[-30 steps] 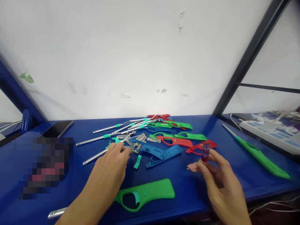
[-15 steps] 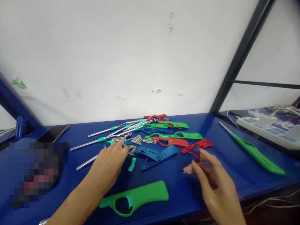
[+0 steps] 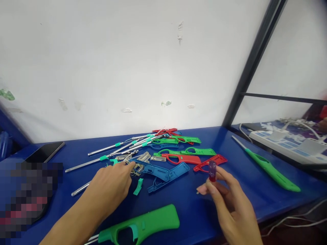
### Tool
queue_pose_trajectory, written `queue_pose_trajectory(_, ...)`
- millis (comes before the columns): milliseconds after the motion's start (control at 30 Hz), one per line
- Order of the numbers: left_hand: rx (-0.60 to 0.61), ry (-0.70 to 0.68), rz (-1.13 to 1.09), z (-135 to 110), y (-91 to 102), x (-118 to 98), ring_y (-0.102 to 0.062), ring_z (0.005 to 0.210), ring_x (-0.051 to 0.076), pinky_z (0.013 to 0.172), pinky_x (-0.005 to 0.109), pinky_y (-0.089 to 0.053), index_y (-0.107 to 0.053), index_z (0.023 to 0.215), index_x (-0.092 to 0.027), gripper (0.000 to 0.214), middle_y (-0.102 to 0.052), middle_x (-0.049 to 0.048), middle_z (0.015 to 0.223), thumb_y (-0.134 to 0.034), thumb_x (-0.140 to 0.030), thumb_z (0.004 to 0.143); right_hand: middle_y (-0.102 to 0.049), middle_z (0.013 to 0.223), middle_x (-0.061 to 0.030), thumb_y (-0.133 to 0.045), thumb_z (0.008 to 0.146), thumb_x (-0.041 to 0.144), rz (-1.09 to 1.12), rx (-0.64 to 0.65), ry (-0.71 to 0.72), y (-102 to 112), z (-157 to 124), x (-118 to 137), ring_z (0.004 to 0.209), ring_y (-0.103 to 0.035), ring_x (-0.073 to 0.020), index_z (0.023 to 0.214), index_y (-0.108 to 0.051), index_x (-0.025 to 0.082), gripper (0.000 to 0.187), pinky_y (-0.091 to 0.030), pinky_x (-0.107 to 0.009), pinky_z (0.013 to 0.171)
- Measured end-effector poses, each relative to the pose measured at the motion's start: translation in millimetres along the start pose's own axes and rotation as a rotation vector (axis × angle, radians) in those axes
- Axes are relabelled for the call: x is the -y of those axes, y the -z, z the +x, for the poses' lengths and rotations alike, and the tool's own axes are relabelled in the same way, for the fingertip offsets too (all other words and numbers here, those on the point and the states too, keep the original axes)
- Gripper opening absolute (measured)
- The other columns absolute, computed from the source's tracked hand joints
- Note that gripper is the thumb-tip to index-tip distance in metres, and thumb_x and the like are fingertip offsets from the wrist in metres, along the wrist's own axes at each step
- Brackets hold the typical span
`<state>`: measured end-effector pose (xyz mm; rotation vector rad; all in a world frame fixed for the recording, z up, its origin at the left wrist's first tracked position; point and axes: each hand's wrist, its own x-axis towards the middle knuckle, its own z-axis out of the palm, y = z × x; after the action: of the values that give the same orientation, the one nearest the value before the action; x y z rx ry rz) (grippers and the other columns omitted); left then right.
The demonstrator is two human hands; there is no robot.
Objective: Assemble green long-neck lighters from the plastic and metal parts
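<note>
My right hand (image 3: 235, 200) grips a small screwdriver (image 3: 212, 171) by its translucent purple and red handle, with the shaft largely hidden by the fingers. At the left of the pile my left hand (image 3: 112, 185) reaches in, back upward and fingers curled closed; its fingertips and anything in them are hidden. Beside those fingers are clear fuel tanks (image 3: 144, 157) and a blue lighter shell half (image 3: 155, 170). A teal trigger piece (image 3: 138, 187) lies just right of the hand. In front, a green gas lighter (image 3: 153, 221) lies partly under my left forearm.
Metal lighter tubes (image 3: 83, 165) point left from the pile. Behind are green shell halves (image 3: 189, 151) and red shell halves (image 3: 217, 161). Another green lighter (image 3: 270, 170) lies at the right, near a white power strip (image 3: 281, 146). A phone (image 3: 46, 153) rests at the left.
The view has turned slightly right, so everything sits further left in the picture. Both hands keep nearly the same places over the table, and the screwdriver stays in my right hand.
</note>
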<state>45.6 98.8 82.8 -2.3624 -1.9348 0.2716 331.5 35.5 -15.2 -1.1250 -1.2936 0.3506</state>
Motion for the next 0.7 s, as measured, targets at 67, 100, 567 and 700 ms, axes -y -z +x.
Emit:
queue_pose_trajectory(67, -0.011, 0.011, -0.022, -1.6, -0.3, 2.1, -0.080, 0.092, 0.036, 0.071, 0.044, -0.055, -0.066, 0.120, -0.022, 0.037, -0.080, 0.0110, 0.106, -0.034, -0.013, 0.105, -0.069, 0.109, -0.0043, -0.067, 0.106, 0.037, 0.059, -0.054, -0.043, -1.3, -0.1, 3.3, 0.078, -0.082, -0.0199, 0.139, -0.065, 0.031, 0.034, -0.071, -0.031, 0.074)
queue_pose_trajectory(100, -0.020, 0.018, -0.034, -2.3, -0.8, 3.2, -0.080, 0.091, 0.037, 0.069, 0.043, -0.052, -0.066, 0.118, -0.022, 0.037, -0.080, 0.0108, 0.104, -0.032, -0.015, 0.105, -0.068, 0.109, -0.0036, -0.069, 0.105, 0.038, 0.085, -0.074, -0.060, -1.5, 0.1, 4.6, 0.078, -0.083, -0.0196, 0.139, -0.066, 0.032, 0.035, -0.071, -0.030, 0.074)
queue_pose_trajectory(567, -0.221, 0.067, -0.301, -12.4, -8.7, 8.1, -0.067, 0.066, 0.027, 0.061, 0.035, -0.032, -0.050, 0.100, -0.028, 0.028, -0.069, 0.0032, 0.077, -0.024, -0.038, 0.102, -0.085, 0.090, -0.0055, -0.081, 0.096, 0.041, 0.026, -0.067, -0.082, 14.7, 10.0, 3.6, 0.082, -0.086, -0.0276, 0.106, -0.078, 0.025, 0.019, -0.072, -0.030, 0.078)
queue_pose_trajectory(700, -0.254, 0.026, -0.551, -39.3, -15.3, -8.0, -0.052, 0.054, 0.016, 0.054, 0.029, -0.037, -0.044, 0.086, -0.028, 0.035, -0.052, -0.0048, 0.063, -0.022, -0.049, 0.104, -0.084, 0.094, -0.0070, -0.083, 0.093, 0.041, -0.006, -0.082, -0.051, 14.5, 9.5, 10.6, 0.086, -0.084, -0.0286, 0.094, -0.077, 0.023, 0.019, -0.071, -0.033, 0.077)
